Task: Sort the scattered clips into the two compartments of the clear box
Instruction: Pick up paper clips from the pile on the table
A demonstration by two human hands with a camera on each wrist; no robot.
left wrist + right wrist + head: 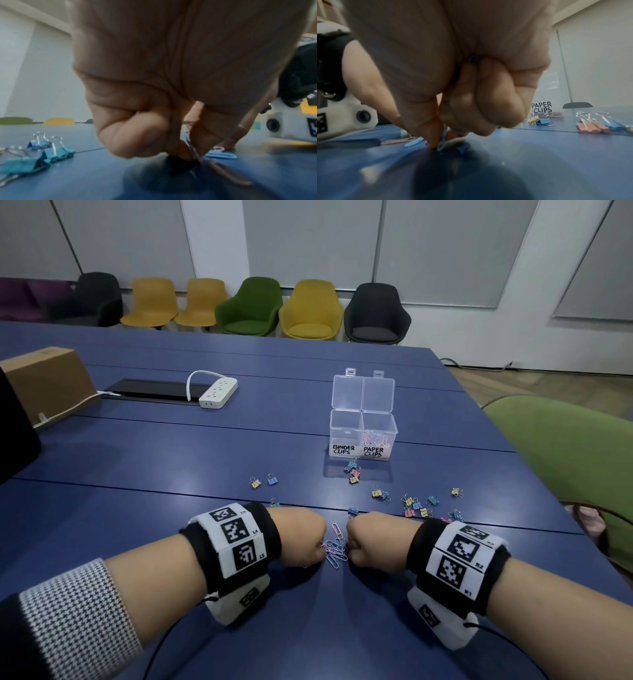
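A small heap of pink and blue paper clips (335, 549) lies on the blue table (205, 460) between my two hands. My left hand (320, 549) is curled at the heap's left edge and pinches a pinkish paper clip (194, 150) against the table. On the heap's right my right hand (350, 553) pinches a blue paper clip (443, 138), with more blue showing inside its curled fingers. The clear box (363, 436) stands open farther back; its right compartment, marked PAPER CLIPS, holds several paper clips, and the BINDER CLIPS side looks empty. Coloured binder clips (416, 505) are scattered in front of the box.
A white power strip (218, 393) and a cardboard box (48, 381) sit far left on the table. A green chair (575, 446) stands at the table's right edge. Teal binder clips (34, 158) lie just left of my left hand.
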